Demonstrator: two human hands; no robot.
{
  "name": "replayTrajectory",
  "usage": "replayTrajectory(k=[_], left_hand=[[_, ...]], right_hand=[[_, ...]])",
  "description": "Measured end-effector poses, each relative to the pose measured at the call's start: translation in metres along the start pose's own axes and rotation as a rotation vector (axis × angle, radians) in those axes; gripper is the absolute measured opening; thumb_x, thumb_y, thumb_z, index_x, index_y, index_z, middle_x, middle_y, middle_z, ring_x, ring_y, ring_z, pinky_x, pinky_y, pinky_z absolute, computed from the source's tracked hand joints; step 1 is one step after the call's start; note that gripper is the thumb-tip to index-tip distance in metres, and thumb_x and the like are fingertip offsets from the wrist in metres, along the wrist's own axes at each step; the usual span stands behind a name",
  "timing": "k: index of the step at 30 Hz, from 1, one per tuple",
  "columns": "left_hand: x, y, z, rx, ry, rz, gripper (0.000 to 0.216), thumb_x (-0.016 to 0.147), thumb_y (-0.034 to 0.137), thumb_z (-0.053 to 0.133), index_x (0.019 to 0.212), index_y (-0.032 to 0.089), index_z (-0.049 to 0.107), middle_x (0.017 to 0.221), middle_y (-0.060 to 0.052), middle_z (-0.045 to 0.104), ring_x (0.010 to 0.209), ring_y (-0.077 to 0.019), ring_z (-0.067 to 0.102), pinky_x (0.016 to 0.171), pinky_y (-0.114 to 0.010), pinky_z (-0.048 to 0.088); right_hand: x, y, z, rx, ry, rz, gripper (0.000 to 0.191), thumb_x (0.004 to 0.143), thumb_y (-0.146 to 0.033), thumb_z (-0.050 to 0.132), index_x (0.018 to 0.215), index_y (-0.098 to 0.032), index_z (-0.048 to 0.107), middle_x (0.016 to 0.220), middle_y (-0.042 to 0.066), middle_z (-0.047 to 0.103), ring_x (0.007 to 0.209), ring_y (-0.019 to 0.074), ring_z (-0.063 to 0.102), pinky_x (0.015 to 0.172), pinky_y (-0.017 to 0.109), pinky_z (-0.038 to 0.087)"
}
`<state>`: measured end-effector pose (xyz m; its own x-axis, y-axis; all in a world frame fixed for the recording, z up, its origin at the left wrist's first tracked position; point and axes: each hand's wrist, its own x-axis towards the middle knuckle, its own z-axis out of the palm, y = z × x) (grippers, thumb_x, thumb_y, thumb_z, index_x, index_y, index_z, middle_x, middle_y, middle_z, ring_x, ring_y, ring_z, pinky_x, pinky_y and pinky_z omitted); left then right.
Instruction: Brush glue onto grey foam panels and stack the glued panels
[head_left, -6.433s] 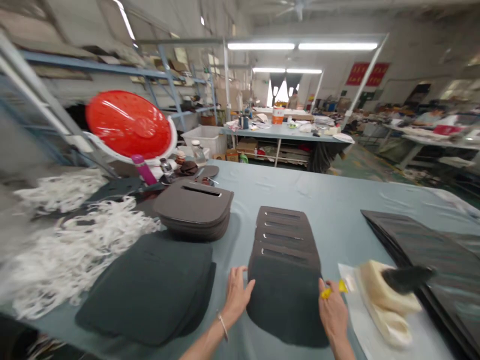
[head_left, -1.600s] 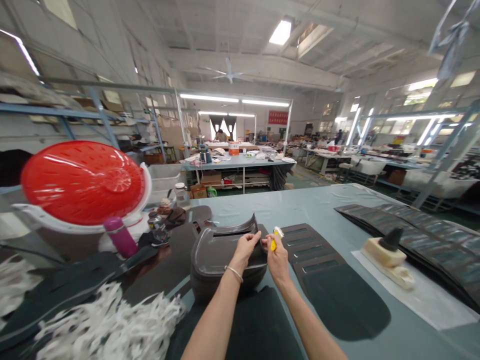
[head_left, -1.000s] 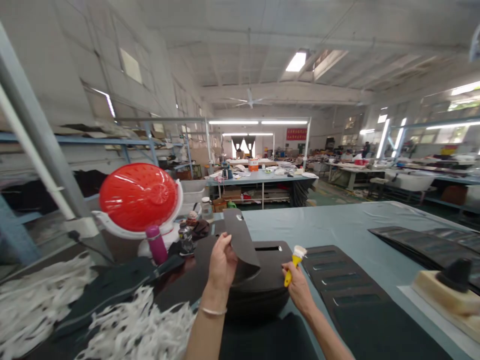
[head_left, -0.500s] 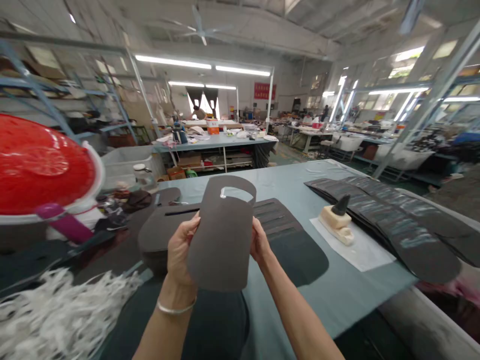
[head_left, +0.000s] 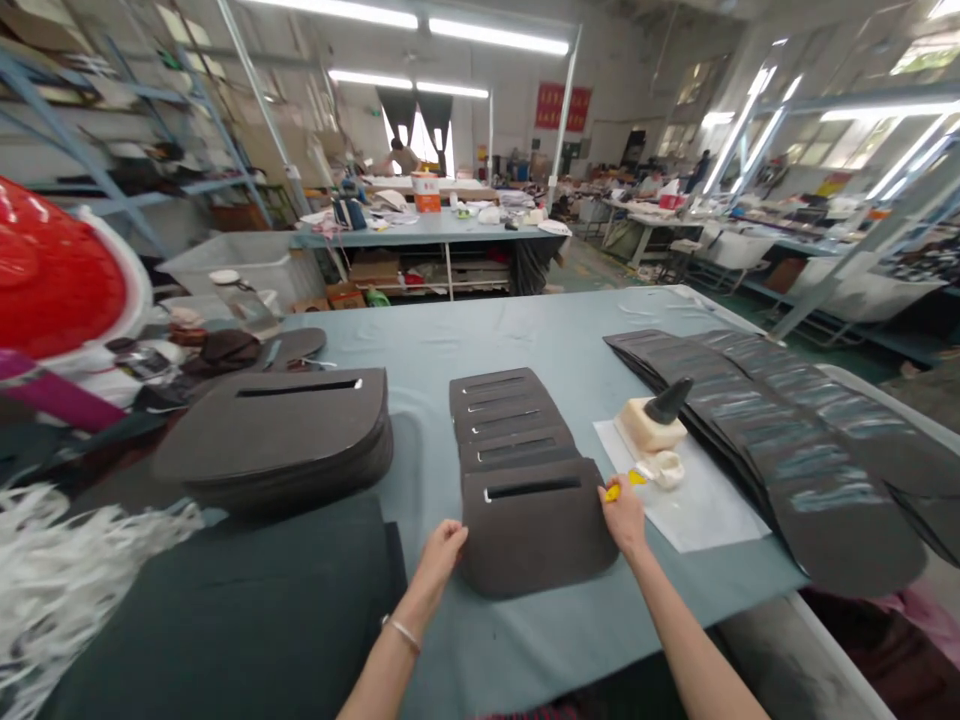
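Note:
A dark grey-brown panel (head_left: pixel 532 545) with a rounded near edge and a long slot lies across the near end of several overlapping slotted panels (head_left: pixel 517 405). My left hand (head_left: pixel 444 552) pinches its left edge, fingers closed. My right hand (head_left: pixel 624 515) is closed at its right edge, with a small yellow tool (head_left: pixel 615 492) among the fingers; its kind is unclear. Just beyond that hand, a cream block-shaped bottle (head_left: pixel 649 424) with a black cone nozzle and a crumpled whitish lump (head_left: pixel 666 468) rest on a white sheet (head_left: pixel 701 515).
A thick stack of slotted panels (head_left: pixel 277 425) stands at left, beside dark green material (head_left: pixel 240 600) and white strips (head_left: pixel 90 570). More dark panels (head_left: pixel 795 440) overlap along the right side of the blue-green table (head_left: pixel 420 335). A red object (head_left: pixel 60 270) bulges in at far left.
The panel has come down from in front of me onto the overlapping panels, now turned flat. Both hands moved down and apart to its sides. The yellow tool now shows at my right hand.

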<state>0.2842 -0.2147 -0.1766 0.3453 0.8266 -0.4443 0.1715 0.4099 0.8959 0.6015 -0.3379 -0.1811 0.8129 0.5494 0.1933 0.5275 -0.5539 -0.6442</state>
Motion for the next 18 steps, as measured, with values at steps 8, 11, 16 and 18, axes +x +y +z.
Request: replayTrajectory(k=[8,11,16,18], left_hand=[[0.029,-0.027,0.018,0.125,0.141,0.004,0.041,0.059,0.054,0.059,0.074,0.018,0.050,0.060,0.003,0.053,0.056,-0.0126,0.051,0.056,-0.024,0.038],[0.036,-0.023,0.016,0.259,0.226,0.114,0.040,0.064,0.050,0.059,0.086,0.019,0.051,0.064,0.002,0.057,0.061,-0.0157,0.055,0.061,-0.027,0.040],[0.036,-0.020,0.018,0.491,0.231,0.267,0.034,0.076,0.042,0.051,0.101,0.020,0.053,0.069,0.000,0.061,0.066,-0.0177,0.059,0.066,-0.030,0.043],[0.035,-0.021,0.019,0.529,0.199,0.299,0.037,0.079,0.041,0.048,0.108,0.020,0.055,0.073,-0.002,0.063,0.069,-0.0184,0.060,0.068,-0.030,0.044]], right_hand=[[0.037,0.003,0.027,-0.194,-0.090,0.011,0.013,0.080,-0.026,0.049,0.090,-0.019,0.053,0.068,-0.001,0.053,0.059,0.0114,0.044,0.058,0.023,0.024],[0.045,0.000,0.037,-0.257,-0.115,0.042,0.013,0.082,-0.025,0.049,0.092,-0.018,0.053,0.069,-0.001,0.054,0.059,0.0109,0.045,0.057,0.022,0.023],[0.048,0.003,0.049,-0.371,-0.156,0.105,0.014,0.084,-0.023,0.048,0.095,-0.018,0.054,0.069,0.000,0.055,0.061,0.0121,0.048,0.056,0.023,0.022],[0.048,0.005,0.049,-0.386,-0.176,0.096,0.015,0.084,-0.022,0.047,0.097,-0.019,0.054,0.070,0.001,0.056,0.062,0.0127,0.050,0.056,0.023,0.022]])
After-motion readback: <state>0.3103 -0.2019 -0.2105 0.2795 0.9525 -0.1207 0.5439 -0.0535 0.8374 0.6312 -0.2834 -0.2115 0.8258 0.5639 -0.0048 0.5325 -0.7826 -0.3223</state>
